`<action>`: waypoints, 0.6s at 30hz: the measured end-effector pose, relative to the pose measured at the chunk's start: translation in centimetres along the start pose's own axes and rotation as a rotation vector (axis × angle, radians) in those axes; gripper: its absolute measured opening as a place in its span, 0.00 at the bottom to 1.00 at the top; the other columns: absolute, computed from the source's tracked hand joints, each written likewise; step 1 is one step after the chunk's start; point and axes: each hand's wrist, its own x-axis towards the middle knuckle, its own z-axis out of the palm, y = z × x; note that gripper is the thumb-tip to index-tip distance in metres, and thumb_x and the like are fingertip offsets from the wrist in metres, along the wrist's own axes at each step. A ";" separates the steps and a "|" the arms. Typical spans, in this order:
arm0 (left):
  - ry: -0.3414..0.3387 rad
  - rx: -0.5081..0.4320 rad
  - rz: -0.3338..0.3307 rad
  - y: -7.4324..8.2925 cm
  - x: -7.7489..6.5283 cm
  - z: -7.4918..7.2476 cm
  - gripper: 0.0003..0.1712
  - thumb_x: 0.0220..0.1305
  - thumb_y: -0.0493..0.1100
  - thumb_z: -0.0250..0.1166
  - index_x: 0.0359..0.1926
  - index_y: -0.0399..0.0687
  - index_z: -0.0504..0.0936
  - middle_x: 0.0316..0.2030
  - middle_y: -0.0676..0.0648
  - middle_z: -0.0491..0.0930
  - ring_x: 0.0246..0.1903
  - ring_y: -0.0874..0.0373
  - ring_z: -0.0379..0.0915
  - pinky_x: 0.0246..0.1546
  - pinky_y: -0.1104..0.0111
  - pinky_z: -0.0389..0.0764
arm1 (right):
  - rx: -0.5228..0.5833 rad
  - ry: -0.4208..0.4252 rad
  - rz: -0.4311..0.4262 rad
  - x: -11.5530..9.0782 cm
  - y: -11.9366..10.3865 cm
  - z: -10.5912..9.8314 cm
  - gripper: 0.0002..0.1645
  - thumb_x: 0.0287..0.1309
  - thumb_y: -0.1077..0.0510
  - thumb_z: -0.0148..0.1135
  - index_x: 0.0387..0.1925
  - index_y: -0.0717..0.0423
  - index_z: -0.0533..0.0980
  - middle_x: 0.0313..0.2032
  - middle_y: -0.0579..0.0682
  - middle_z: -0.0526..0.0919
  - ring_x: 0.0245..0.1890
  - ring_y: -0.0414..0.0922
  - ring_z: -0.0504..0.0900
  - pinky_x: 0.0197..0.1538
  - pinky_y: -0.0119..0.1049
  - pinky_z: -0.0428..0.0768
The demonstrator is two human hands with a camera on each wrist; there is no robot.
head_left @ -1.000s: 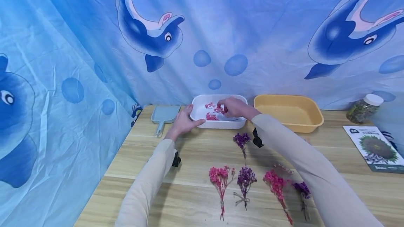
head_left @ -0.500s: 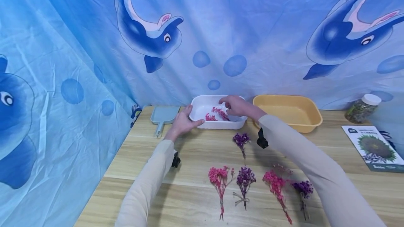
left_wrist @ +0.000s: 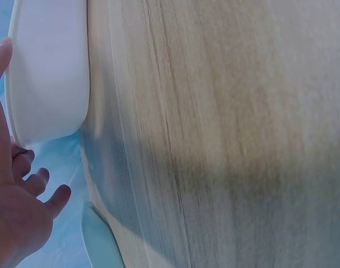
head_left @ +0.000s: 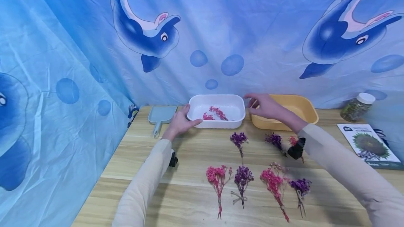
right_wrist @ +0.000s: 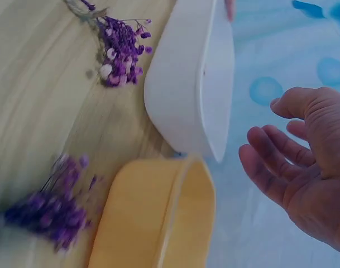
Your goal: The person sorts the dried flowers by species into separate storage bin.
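We seem to be filling the white tub (head_left: 222, 124): pink sprigs (head_left: 220, 113) lie inside, our left hand (head_left: 182, 122) touching its rim, fingers apart. Our right hand (head_left: 264, 106) (empty, fingers apart) probably needs another bunch (head_left: 238, 139).

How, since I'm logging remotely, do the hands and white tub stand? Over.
Left hand touching left end of white tub. Right hand empty, just off its right end. Pink sprigs inside. Yellow tub close alongside; no obstruction seen.

Soft shadows across the wooden table (head_left: 186, 185), dimmer wrist views
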 end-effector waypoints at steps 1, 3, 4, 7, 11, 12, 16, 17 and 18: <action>0.000 -0.001 -0.001 0.0 0.0 0.0 0.61 0.55 0.68 0.71 0.76 0.36 0.55 0.74 0.37 0.56 0.72 0.40 0.52 0.70 0.51 0.59 | 0.004 0.013 0.014 -0.7 0.2 -0.4 0.30 0.61 0.67 0.64 0.64 0.70 0.69 0.41 0.61 0.83 0.40 0.57 0.84 0.41 0.48 0.84; -0.001 -0.002 -0.001 0.0 0.0 0.0 0.61 0.55 0.68 0.70 0.76 0.36 0.55 0.74 0.37 0.56 0.72 0.40 0.52 0.70 0.51 0.59 | 0.017 0.031 0.049 -2.1 0.6 -1.0 0.30 0.63 0.66 0.64 0.65 0.70 0.69 0.41 0.60 0.82 0.41 0.58 0.83 0.39 0.47 0.84; 0.001 -0.002 -0.001 -0.1 0.0 0.0 0.61 0.55 0.68 0.70 0.76 0.36 0.55 0.75 0.37 0.56 0.72 0.40 0.52 0.70 0.51 0.59 | 0.027 0.039 0.063 -2.8 0.8 -1.2 0.30 0.63 0.66 0.64 0.65 0.70 0.68 0.42 0.61 0.82 0.42 0.59 0.83 0.38 0.47 0.84; 0.002 0.006 -0.005 -0.3 0.0 0.1 0.61 0.55 0.70 0.69 0.76 0.37 0.56 0.75 0.38 0.56 0.72 0.41 0.52 0.70 0.50 0.59 | 0.032 0.058 0.109 -4.8 1.2 -1.8 0.31 0.64 0.64 0.65 0.65 0.70 0.67 0.43 0.61 0.82 0.43 0.59 0.83 0.37 0.43 0.84; 0.006 0.014 0.003 -0.3 0.1 0.2 0.61 0.55 0.69 0.69 0.76 0.36 0.56 0.74 0.37 0.56 0.72 0.39 0.53 0.69 0.48 0.60 | 0.038 0.084 0.158 -7.5 1.3 -2.3 0.32 0.64 0.63 0.65 0.65 0.70 0.67 0.44 0.61 0.82 0.43 0.58 0.83 0.35 0.37 0.84; 0.008 0.016 0.005 -0.3 0.1 0.1 0.61 0.55 0.69 0.69 0.76 0.36 0.56 0.74 0.36 0.57 0.71 0.39 0.53 0.69 0.48 0.60 | 0.045 0.090 0.167 -8.1 1.3 -2.4 0.32 0.64 0.63 0.66 0.65 0.71 0.66 0.44 0.61 0.81 0.42 0.58 0.83 0.34 0.36 0.84; 0.015 0.023 0.010 -0.2 0.1 0.1 0.61 0.55 0.69 0.69 0.76 0.35 0.57 0.74 0.36 0.57 0.71 0.38 0.54 0.68 0.47 0.60 | 0.048 0.120 0.200 -10.5 1.3 -2.5 0.32 0.63 0.64 0.66 0.64 0.75 0.66 0.42 0.62 0.81 0.41 0.58 0.83 0.33 0.35 0.83; 0.015 0.025 0.009 -0.2 0.1 0.2 0.61 0.54 0.69 0.69 0.76 0.35 0.57 0.74 0.36 0.57 0.71 0.38 0.54 0.68 0.47 0.60 | 0.052 0.124 0.211 -11.0 1.4 -2.5 0.32 0.63 0.64 0.66 0.64 0.75 0.66 0.42 0.62 0.81 0.41 0.58 0.83 0.33 0.35 0.83; 0.013 0.029 0.007 -0.2 0.1 0.2 0.61 0.54 0.69 0.69 0.76 0.36 0.57 0.74 0.36 0.57 0.71 0.39 0.54 0.69 0.47 0.60 | 0.063 0.126 0.226 -11.6 1.5 -2.4 0.32 0.64 0.64 0.65 0.64 0.76 0.66 0.42 0.63 0.81 0.40 0.58 0.83 0.32 0.37 0.84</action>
